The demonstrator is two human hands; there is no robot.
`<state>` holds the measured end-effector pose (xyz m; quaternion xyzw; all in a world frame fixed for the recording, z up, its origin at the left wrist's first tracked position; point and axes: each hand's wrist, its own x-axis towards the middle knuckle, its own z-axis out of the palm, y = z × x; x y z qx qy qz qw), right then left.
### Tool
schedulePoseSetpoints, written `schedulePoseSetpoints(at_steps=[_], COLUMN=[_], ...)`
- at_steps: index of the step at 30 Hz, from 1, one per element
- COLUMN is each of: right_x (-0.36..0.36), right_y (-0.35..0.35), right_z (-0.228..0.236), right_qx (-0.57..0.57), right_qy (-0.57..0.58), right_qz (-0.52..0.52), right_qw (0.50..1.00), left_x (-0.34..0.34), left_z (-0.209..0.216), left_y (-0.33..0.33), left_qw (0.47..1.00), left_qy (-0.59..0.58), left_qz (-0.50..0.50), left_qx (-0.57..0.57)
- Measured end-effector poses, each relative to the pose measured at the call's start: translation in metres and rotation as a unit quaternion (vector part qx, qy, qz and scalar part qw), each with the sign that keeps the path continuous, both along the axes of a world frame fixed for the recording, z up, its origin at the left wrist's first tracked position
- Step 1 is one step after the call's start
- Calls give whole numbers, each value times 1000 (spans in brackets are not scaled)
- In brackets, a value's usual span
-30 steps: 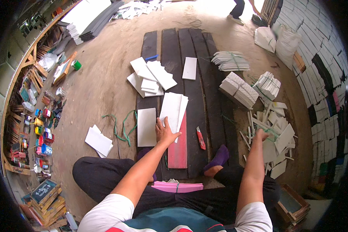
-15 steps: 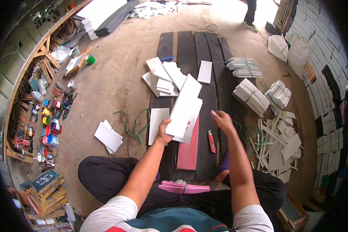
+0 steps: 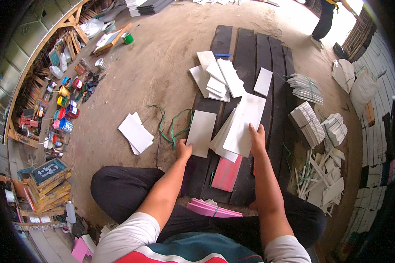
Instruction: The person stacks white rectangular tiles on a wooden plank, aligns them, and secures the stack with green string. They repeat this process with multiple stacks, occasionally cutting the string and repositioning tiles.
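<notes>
My right hand point(image 3: 258, 137) grips the right edge of several fanned white sheets point(image 3: 245, 118), its thumb on top. The sheets are held at a slant over the black boards point(image 3: 276, 109) and partly cover a red-pink block point(image 3: 227, 175). My left hand point(image 3: 184, 151) is closed at the lower left edge of a single white sheet point(image 3: 202, 131), which lies on the boards; some of its fingers are hidden. A loose pile of white pieces point(image 3: 215, 83) lies beyond, with another white sheet point(image 3: 263, 81) to its right. My right forearm hides most of a red cutter.
White sheets point(image 3: 135, 133) and green cord point(image 3: 174, 127) lie on the floor at left, with paint cans point(image 3: 66, 125) farther left. Tied white bundles point(image 3: 307, 122) and offcuts point(image 3: 324, 179) are at right. Pink sheets point(image 3: 213, 208) lie before my lap. A person point(image 3: 324, 19) stands far right.
My left hand has let go of the fanned sheets and moved to the single sheet at left. My right hand has taken hold of the fanned sheets. The view has shifted left.
</notes>
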<state>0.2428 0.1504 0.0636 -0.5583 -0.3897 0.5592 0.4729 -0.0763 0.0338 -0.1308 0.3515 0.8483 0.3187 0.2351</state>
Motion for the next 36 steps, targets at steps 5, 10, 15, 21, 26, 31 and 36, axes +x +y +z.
schedulePoseSetpoints(at_steps=[5,10,15,21,26,31,36], right_x=[21,4,1,-33,-61,-77,-82], right_y=[-9,-12,-5,-9,-1,-23,-34], right_z=[-39,-32,-19,29,22,79,105], right_qx=[-5,11,-7,23,234,207,244], right_qy=[-9,1,49,20,-59,-207,-303], right_qz=[-15,27,36,85,103,25,-12], right_qw=[1000,1000,998,996,965,956,921], left_x=[56,50,28,24,56,80,77], left_z=[20,11,36,107,172,211,217], left_y=[-3,12,30,40,62,55,56], left_qw=[964,952,981,953,904,883,843], left_qy=[133,159,-46,-273,-318,-331,-394], left_qz=[-141,-105,-87,-53,-119,-140,-155], left_qx=[-181,-239,-166,120,260,302,331])
